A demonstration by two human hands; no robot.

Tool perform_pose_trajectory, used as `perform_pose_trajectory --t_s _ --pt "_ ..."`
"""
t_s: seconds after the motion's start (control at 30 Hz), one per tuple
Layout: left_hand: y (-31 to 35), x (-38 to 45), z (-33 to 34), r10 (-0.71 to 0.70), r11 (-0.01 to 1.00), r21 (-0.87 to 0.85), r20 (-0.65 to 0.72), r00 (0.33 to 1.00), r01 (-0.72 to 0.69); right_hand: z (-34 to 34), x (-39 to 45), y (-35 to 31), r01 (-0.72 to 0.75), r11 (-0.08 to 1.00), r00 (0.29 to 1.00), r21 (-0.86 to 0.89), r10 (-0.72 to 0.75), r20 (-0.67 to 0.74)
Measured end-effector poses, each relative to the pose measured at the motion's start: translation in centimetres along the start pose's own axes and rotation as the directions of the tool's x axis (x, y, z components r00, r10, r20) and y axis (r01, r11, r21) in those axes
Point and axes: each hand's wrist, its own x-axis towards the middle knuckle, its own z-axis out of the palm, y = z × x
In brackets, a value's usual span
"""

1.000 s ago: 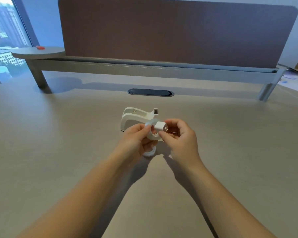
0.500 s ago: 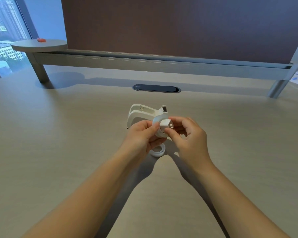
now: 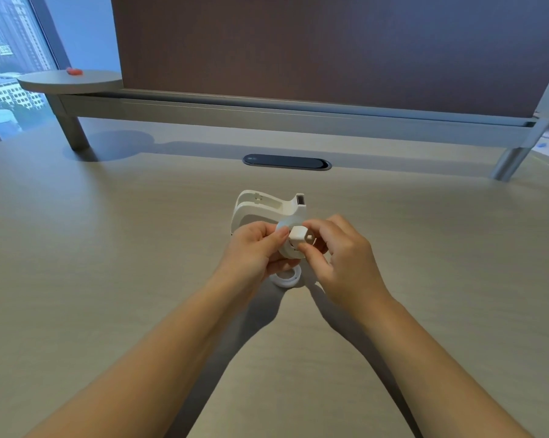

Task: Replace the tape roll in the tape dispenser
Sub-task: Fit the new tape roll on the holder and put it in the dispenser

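Up close, the left hand (image 3: 254, 248) pinches a white tape roll (image 3: 288, 240) between thumb and fingers, while the right hand (image 3: 339, 251) grips a small white square-ended hub (image 3: 299, 237) that sits at the roll's centre (whether it is fully seated I cannot tell), both held above the desk (image 3: 108, 263). Just beyond the hands stands the white tape dispenser (image 3: 266, 207), its cradle open and its cutter end to the right, and just below them a thin white ring (image 3: 286, 279) lies flat on the desk, partly hidden by the left hand. Farther back are a dark oval cable slot (image 3: 287, 161), a grey rail (image 3: 266, 113) under a brown partition panel (image 3: 330, 45), and a round side shelf (image 3: 70, 80) carrying a small red object (image 3: 74, 71).
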Motion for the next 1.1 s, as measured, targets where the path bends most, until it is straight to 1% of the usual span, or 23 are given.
perform_pose_trajectory --t_s 0.23,0.37,0.47,0.53,0.57,0.63,0.67,0.73,0.77,0.83,0.9,0.97,1.03,1.1 --pt "0.5 -0.1 -0.4 -0.026 0.994 0.106 -0.004 1.000 0.027 -0.4 0.0 -0.1 0.056 0.998 0.994 -0.042 -0.051 0.101" --pt "0.8 -0.1 -0.4 -0.046 0.989 0.143 0.011 0.999 0.043 -0.4 0.0 -0.2 0.098 0.990 0.989 -0.098 -0.086 0.119" --pt "1.0 -0.1 -0.3 -0.025 0.978 0.208 0.022 0.999 0.020 -0.4 -0.1 -0.4 0.112 0.985 0.987 -0.129 -0.096 0.126" --pt "1.4 -0.1 -0.5 -0.022 0.976 0.217 0.036 0.999 0.014 -0.2 0.0 -0.2 0.094 0.992 0.993 -0.089 -0.087 0.080" --pt "1.6 0.0 -0.5 -0.028 0.980 0.199 0.051 0.998 0.017 -0.2 0.1 -0.1 0.068 0.997 0.997 -0.033 -0.066 0.045" --pt "2.1 0.1 -0.6 -0.031 0.989 0.150 0.092 0.995 0.017 -0.4 0.4 -0.2 -0.026 0.989 1.000 0.145 0.027 -0.004" --pt "2.3 0.1 -0.7 -0.027 0.991 0.132 0.106 0.994 0.013 -0.6 0.5 -0.5 -0.090 0.965 0.995 0.247 0.096 -0.010" --pt "2.5 0.2 -0.7 -0.023 0.993 0.116 0.116 0.993 0.010 -0.8 0.4 -0.7 -0.240 0.869 0.965 0.433 0.262 0.010" --pt "2.4 0.2 -0.8 -0.026 0.994 0.110 0.114 0.993 0.013 -0.8 0.4 -0.8 -0.307 0.808 0.941 0.504 0.337 0.034" --pt "2.2 0.0 -0.8 -0.032 0.994 0.104 0.113 0.993 0.020 -0.9 0.6 -0.6 -0.403 0.700 0.902 0.590 0.412 0.128" --pt "2.1 0.0 -0.8 -0.026 0.993 0.113 0.120 0.992 0.012 -0.8 0.7 -0.4 -0.465 0.589 0.878 0.661 0.405 0.258" --pt "2.1 0.0 -0.9 -0.019 0.995 0.097 0.139 0.990 0.006 -0.9 0.8 -0.4 -0.489 0.498 0.867 0.716 0.368 0.336" --pt "2.1 0.0 -0.9 -0.013 0.996 0.093 0.163 0.987 -0.002 -1.0 0.8 -0.3 -0.499 0.434 0.859 0.750 0.363 0.361" --pt "2.0 0.1 -1.0 0.003 0.992 0.127 0.164 0.986 -0.024 -1.2 0.8 -0.1 -0.502 0.409 0.856 0.762 0.363 0.369"
